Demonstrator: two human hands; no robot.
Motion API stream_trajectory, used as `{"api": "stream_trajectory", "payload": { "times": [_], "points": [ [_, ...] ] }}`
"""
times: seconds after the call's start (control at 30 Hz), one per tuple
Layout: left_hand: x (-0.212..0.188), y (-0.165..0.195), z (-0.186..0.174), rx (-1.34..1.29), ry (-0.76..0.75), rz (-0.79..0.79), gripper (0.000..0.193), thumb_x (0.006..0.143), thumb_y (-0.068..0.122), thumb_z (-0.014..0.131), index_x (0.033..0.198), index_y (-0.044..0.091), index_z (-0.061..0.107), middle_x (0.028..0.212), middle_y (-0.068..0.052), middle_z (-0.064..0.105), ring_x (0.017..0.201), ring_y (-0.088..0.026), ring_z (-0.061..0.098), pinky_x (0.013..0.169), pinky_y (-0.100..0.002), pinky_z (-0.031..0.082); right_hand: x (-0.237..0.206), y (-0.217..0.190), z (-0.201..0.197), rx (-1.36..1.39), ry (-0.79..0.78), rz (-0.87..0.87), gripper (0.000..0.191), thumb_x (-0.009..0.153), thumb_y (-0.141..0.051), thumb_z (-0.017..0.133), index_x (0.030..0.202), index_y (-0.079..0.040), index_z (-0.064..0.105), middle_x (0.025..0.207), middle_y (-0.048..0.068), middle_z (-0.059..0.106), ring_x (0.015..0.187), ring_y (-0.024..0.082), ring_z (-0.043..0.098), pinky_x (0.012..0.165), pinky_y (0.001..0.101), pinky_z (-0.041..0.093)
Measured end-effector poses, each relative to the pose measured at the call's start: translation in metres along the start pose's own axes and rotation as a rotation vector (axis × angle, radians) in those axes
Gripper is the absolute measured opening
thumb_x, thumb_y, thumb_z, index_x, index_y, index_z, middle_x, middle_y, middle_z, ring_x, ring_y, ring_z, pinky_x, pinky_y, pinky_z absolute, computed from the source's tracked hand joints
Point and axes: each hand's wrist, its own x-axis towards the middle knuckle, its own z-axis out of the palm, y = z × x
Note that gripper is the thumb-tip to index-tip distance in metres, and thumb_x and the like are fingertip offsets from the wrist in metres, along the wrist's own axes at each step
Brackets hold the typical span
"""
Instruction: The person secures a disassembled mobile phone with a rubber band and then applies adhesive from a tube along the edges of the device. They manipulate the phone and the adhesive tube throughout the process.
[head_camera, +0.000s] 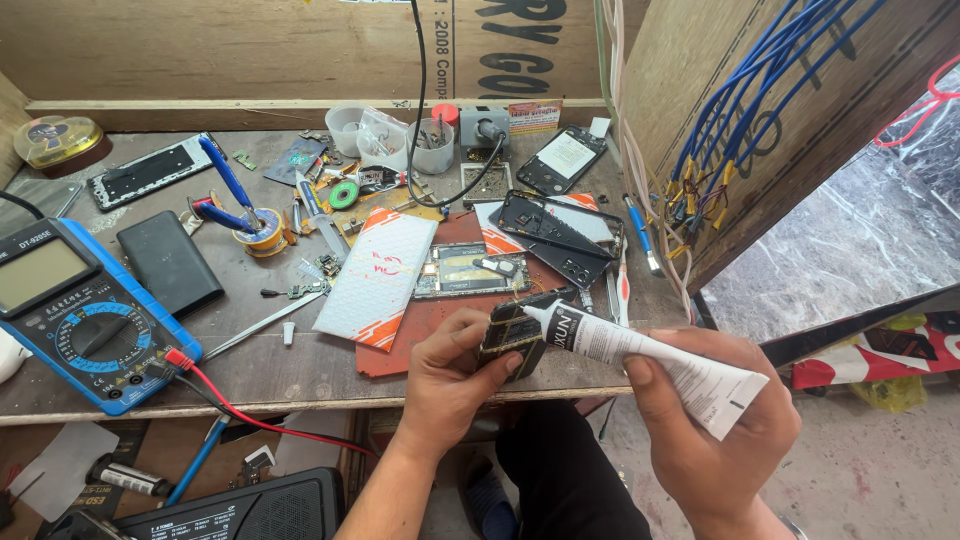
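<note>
Cluttered grey table (250, 345) under plywood walls, marble floor off to the right. Near the front edge, left hand (452, 375) curled around a small dark phone part (512, 335), thumb on its near face and fingers wrapped behind, holding it tilted just above the table edge. Right hand (715, 425) gripping a white glue tube (650, 360) along its body, thumb on top, fingers closed beneath; black-ringed nozzle touching the top edge of the phone part. Just behind the hands, a red mat (420, 325) carrying an opened phone body (470, 270) and a white and orange pouch (378, 275) lying slantwise. Further right on the mat, a black phone frame (560, 235), with another phone (565, 158) face up beyond it near the wall. Far left, a blue multimeter (85, 320) with red lead (240, 405) and black lead trailing over the table front. Beside the meter, a flat black phone (168, 262), and behind that a screen panel (150, 170). Mid-table, blue-handled tweezers (228, 180) standing in a solder spool (265, 235), a green tape roll (344, 194), and three clear cups (385, 135) by the wall. Blue wires (760, 90) hanging down the right-hand board. Below the table, a dark box (240, 510).
</note>
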Motion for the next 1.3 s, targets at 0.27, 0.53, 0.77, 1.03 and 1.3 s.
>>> {"api": "stream_trajectory", "payload": {
  "times": [0.27, 0.53, 0.77, 1.03, 1.3],
  "points": [
    [0.000, 0.000, 0.000, 0.000, -0.004, 0.004, 0.053, 0.091, -0.019, 0.071, 0.132, 0.016, 0.070, 0.123, -0.009, 0.063, 0.115, -0.019, 0.065, 0.101, -0.032, 0.057, 0.003, -0.004, 0.001, -0.084, -0.033, -0.002, 0.023, 0.090, -0.008, 0.081, 0.108, -0.001, 0.070, 0.091, 0.007, 0.075, 0.076, 0.005, 0.067, 0.067, 0.0188, 0.050],
    [0.000, 0.001, 0.001, -0.014, -0.007, -0.011, 0.054, 0.092, -0.020, 0.071, 0.132, 0.016, 0.070, 0.122, -0.008, 0.063, 0.115, -0.017, 0.065, 0.099, -0.032, 0.059, 0.004, -0.006, 0.004, -0.051, -0.051, 0.038, 0.024, 0.089, -0.008, 0.081, 0.108, -0.001, 0.069, 0.088, 0.006, 0.075, 0.074, 0.005, 0.067, 0.063, 0.0183, 0.050],
    [0.001, 0.003, 0.002, -0.006, -0.011, -0.011, 0.054, 0.091, -0.020, 0.070, 0.132, 0.016, 0.070, 0.122, -0.008, 0.063, 0.115, -0.017, 0.065, 0.100, -0.031, 0.058, 0.005, -0.007, 0.003, -0.084, -0.053, 0.019, 0.023, 0.089, -0.009, 0.081, 0.108, -0.001, 0.070, 0.089, 0.006, 0.075, 0.075, 0.006, 0.068, 0.064, 0.0187, 0.051],
    [0.000, 0.002, 0.001, -0.026, -0.004, -0.018, 0.052, 0.092, -0.020, 0.071, 0.131, 0.015, 0.071, 0.122, -0.008, 0.064, 0.115, -0.018, 0.066, 0.099, -0.031, 0.058, 0.005, -0.009, 0.004, -0.085, -0.058, 0.015, 0.022, 0.089, -0.008, 0.081, 0.107, -0.001, 0.070, 0.091, 0.007, 0.076, 0.076, 0.006, 0.068, 0.066, 0.0189, 0.052],
    [0.000, 0.001, 0.000, -0.023, -0.006, -0.011, 0.052, 0.091, -0.019, 0.071, 0.131, 0.015, 0.071, 0.121, -0.008, 0.064, 0.114, -0.017, 0.065, 0.099, -0.031, 0.058, 0.005, -0.010, 0.005, -0.061, -0.053, -0.021, 0.024, 0.091, -0.008, 0.080, 0.110, -0.001, 0.068, 0.095, 0.008, 0.076, 0.080, 0.006, 0.069, 0.069, 0.0191, 0.053]
  ]
}}
